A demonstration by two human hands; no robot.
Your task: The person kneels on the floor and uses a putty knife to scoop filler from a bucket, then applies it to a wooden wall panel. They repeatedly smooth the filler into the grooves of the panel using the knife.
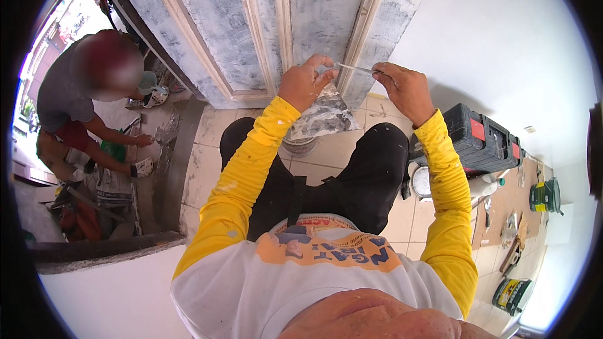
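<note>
Spanning the space between the hands: one thin, flat-bladed tool [356,69], before a panelled door [317,12]. Right hand [405,91]: fingers pinched closed on its right end. Left hand [306,83]: thumb and forefinger parted, forefinger tip at its left end. Below: smeared board [321,118]. Rightward: black toolbox [461,144].
</note>
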